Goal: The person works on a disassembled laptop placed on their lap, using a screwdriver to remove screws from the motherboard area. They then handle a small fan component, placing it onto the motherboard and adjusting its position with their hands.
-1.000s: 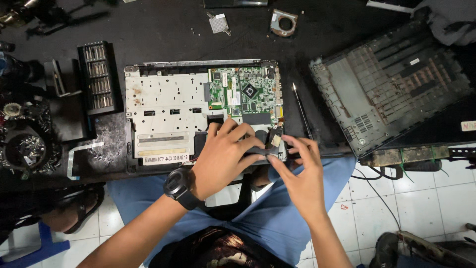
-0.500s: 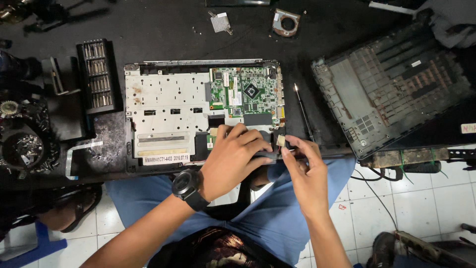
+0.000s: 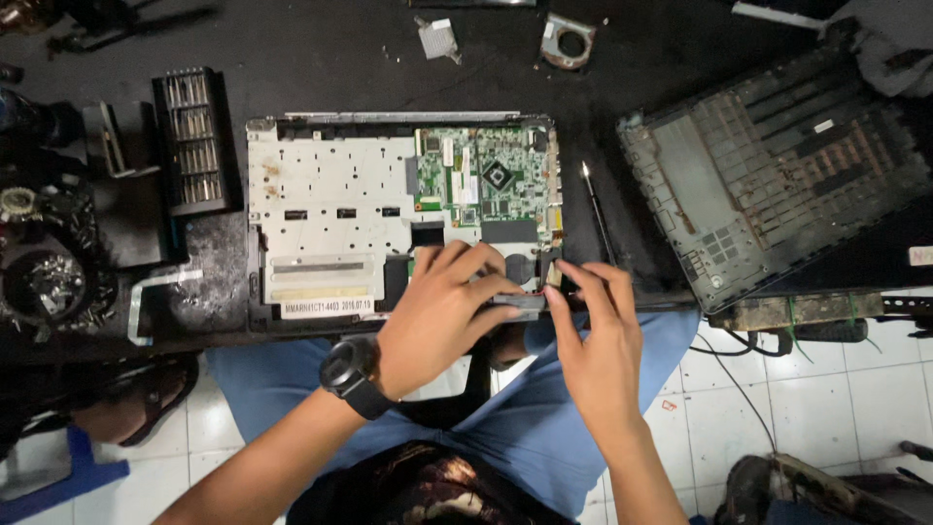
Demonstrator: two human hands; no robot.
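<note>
Head view, left hand (image 3: 442, 316) pressing flat on opened laptop (image 3: 389, 214) (unmoved), right hand (image 3: 598, 326) now pinching small part (image 3: 554, 275).

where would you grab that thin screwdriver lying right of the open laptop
Grip the screwdriver at mid-shaft or its lower end, coming from above with the right hand. It lies flat and nearly upright in the view, in a narrow strip between the laptop chassis and the removed cover.

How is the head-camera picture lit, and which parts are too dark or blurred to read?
Head view: even overhead light, sharp on the green circuit board and both hands, left hand, right hand; the clutter at the left edge sinks into shadow; no strong glare.
</note>
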